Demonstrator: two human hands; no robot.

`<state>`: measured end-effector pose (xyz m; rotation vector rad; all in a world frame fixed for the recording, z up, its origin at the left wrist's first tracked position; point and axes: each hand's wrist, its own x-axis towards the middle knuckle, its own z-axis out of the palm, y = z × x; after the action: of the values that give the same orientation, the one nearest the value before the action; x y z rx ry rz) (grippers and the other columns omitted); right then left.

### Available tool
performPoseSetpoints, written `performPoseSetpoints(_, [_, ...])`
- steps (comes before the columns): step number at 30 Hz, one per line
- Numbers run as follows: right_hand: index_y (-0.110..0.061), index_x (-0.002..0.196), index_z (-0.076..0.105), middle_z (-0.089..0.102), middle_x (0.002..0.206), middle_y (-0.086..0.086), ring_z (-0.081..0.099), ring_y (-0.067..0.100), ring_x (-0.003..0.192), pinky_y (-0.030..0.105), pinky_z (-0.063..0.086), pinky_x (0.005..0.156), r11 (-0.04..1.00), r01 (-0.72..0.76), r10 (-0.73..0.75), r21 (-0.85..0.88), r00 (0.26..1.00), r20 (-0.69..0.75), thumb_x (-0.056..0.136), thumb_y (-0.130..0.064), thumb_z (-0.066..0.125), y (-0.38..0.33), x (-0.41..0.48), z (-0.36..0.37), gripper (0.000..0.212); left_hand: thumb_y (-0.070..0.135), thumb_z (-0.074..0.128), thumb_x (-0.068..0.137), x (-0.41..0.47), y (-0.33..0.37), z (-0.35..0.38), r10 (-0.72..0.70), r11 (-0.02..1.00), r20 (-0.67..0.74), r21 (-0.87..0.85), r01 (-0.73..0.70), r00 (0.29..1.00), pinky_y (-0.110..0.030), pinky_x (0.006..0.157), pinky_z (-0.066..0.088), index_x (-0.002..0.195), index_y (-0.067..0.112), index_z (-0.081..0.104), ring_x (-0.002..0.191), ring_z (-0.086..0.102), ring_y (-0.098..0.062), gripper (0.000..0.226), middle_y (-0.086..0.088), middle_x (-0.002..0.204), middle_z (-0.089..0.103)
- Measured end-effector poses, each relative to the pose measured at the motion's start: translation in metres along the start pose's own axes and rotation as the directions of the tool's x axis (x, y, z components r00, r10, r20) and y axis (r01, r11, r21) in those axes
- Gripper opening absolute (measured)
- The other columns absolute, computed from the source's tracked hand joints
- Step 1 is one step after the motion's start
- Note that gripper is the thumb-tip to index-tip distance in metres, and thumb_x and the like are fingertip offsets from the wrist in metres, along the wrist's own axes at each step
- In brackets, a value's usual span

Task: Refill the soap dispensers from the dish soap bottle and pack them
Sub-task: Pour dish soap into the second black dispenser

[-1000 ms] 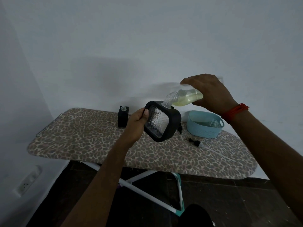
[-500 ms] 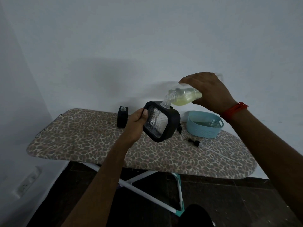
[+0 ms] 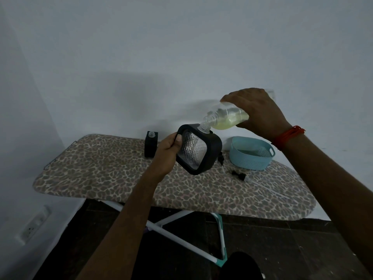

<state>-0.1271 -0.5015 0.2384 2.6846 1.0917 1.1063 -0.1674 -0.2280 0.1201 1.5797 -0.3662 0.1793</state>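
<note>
My left hand [image 3: 167, 152] grips the squarish dispenser [image 3: 198, 149], its black rubbery frame around faceted clear glass, tilted above the leopard-print ironing board [image 3: 113, 174]. My right hand [image 3: 256, 110] wraps the clear plastic dish soap bottle [image 3: 226, 119], its ribbed neck touching the dispenser's mouth, pale yellow soap pooled inside. A second dispenser [image 3: 151, 147] stands behind; the perforated blue basket [image 3: 251, 155] sits right.

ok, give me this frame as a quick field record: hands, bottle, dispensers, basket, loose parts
left hand: holds black-framed dispenser, tilted, above the ironing board
right hand: tips dish soap bottle, its neck at the dispenser's opening
second dispenser: upright on board, no pump
basket: blue, on board, no dispenser inside
pump heads: black, loose on board beside basket
</note>
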Motion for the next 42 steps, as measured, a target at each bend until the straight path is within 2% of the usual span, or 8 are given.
performPoseSetpoints(6, [-0.022, 0.130, 0.059, 0.065, 0.126, -0.001, 0.061, 0.024, 0.115, 0.046, 0.044, 0.099, 1.000, 0.007, -0.007, -0.020, 1.000, -0.010, 0.068, -0.011, 0.084, 0.0009, 0.0004, -0.0005, 0.068, 0.028, 0.036, 0.106, -0.0010, 0.0028, 0.0009, 0.003, 1.000, -0.007, -0.004, -0.003, 1.000, -0.031, 0.101, 0.049, 0.128, 0.011, 0.059, 0.112, 0.062, -0.012, 0.037, -0.001, 0.119, 0.067])
performPoseSetpoints(13, [-0.025, 0.132, 0.057, 0.064, 0.126, -0.003, 0.060, 0.023, 0.116, 0.047, 0.045, 0.098, 0.999, 0.009, -0.009, -0.032, 1.000, 0.000, 0.069, -0.013, 0.084, 0.0021, 0.0005, 0.0011, 0.069, 0.027, 0.035, 0.106, -0.0021, 0.0056, 0.0009, 0.005, 1.000, -0.003, -0.014, -0.005, 1.000, -0.021, 0.095, 0.048, 0.125, 0.016, 0.059, 0.109, 0.062, -0.004, 0.033, 0.004, 0.118, 0.067])
performPoseSetpoints(20, [-0.022, 0.131, 0.059, 0.065, 0.126, 0.001, 0.061, 0.025, 0.115, 0.045, 0.044, 0.099, 0.999, 0.013, -0.014, -0.032, 0.999, -0.035, 0.067, -0.011, 0.085, 0.0004, -0.0002, -0.0003, 0.070, 0.027, 0.035, 0.106, -0.0023, 0.0078, 0.0015, 0.003, 1.000, -0.005, -0.028, -0.003, 1.000, -0.026, 0.096, 0.050, 0.117, 0.022, 0.061, 0.106, 0.064, -0.006, 0.028, 0.005, 0.113, 0.068])
performPoseSetpoints(24, [-0.022, 0.131, 0.059, 0.065, 0.125, 0.000, 0.061, 0.025, 0.114, 0.046, 0.045, 0.098, 1.000, 0.003, -0.004, -0.023, 0.999, -0.036, 0.068, -0.011, 0.083, 0.0006, 0.0008, 0.0002, 0.067, 0.027, 0.035, 0.106, -0.0015, 0.0086, 0.0019, 0.011, 1.000, -0.009, -0.024, -0.012, 1.000, -0.023, 0.094, 0.051, 0.119, 0.017, 0.061, 0.104, 0.064, -0.005, 0.030, 0.002, 0.113, 0.068])
performPoseSetpoints(31, [-0.023, 0.130, 0.059, 0.065, 0.125, -0.001, 0.060, 0.024, 0.114, 0.043, 0.043, 0.099, 0.999, -0.003, 0.002, -0.032, 0.999, -0.039, 0.071, -0.012, 0.081, 0.0001, -0.0002, 0.0009, 0.064, 0.028, 0.036, 0.105, 0.0005, 0.0052, 0.0008, 0.010, 1.000, -0.010, -0.007, -0.010, 1.000, -0.031, 0.103, 0.047, 0.128, 0.011, 0.059, 0.116, 0.061, -0.012, 0.036, -0.003, 0.122, 0.066])
performPoseSetpoints(35, [-0.022, 0.129, 0.060, 0.065, 0.125, 0.001, 0.060, 0.026, 0.114, 0.044, 0.042, 0.099, 0.999, 0.003, -0.005, -0.038, 0.999, -0.053, 0.070, -0.011, 0.081, -0.0001, -0.0002, -0.0009, 0.064, 0.028, 0.036, 0.105, 0.0006, 0.0056, 0.0010, 0.010, 1.000, -0.005, -0.010, -0.010, 1.000, -0.032, 0.103, 0.046, 0.125, 0.015, 0.060, 0.115, 0.061, -0.010, 0.034, 0.001, 0.121, 0.067])
performPoseSetpoints(42, [-0.021, 0.131, 0.060, 0.065, 0.126, 0.002, 0.060, 0.028, 0.115, 0.043, 0.040, 0.098, 0.999, 0.004, -0.007, -0.049, 0.998, -0.056, 0.071, -0.012, 0.082, 0.0008, -0.0005, -0.0009, 0.064, 0.027, 0.036, 0.105, 0.0012, 0.0070, 0.0020, 0.007, 1.000, -0.017, -0.010, -0.007, 1.000, -0.034, 0.104, 0.047, 0.125, 0.010, 0.060, 0.113, 0.062, -0.012, 0.036, -0.001, 0.118, 0.067])
